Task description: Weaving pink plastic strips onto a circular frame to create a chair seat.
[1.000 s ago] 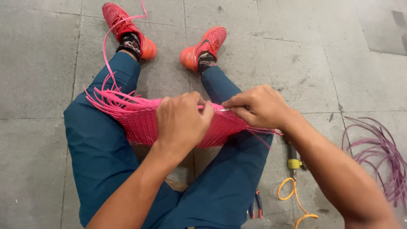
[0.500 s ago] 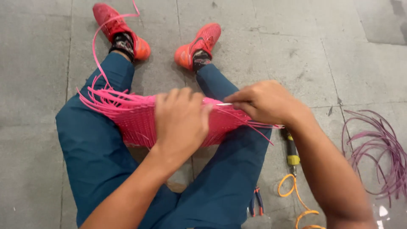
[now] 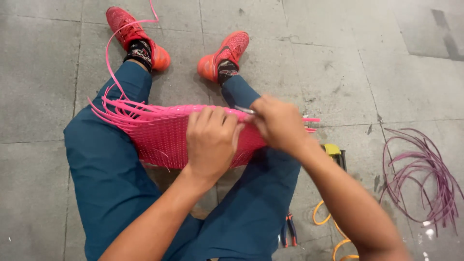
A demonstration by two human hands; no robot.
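1. Two hands on a pink woven mat (image 3: 164, 137) that's lying across the lap, between the knees in teal trousers (image 3: 104, 179).
2. Left hand (image 3: 212, 140) is pressed on the mat's top edge, fingers curled over it, clamping it down.
3. Right hand (image 3: 278, 123) sits at the mat's right end, fingers pinched shut around a thin metal tool (image 3: 244, 110) at the weave.
4. Loose pink strands (image 3: 113, 108) fan out from the mat's left side.
5. Purple strips (image 3: 425, 169) lie on the floor, well right of the mat.

Head view: looks steeply down from close above at the lap, legs and concrete floor (image 3: 338, 58).
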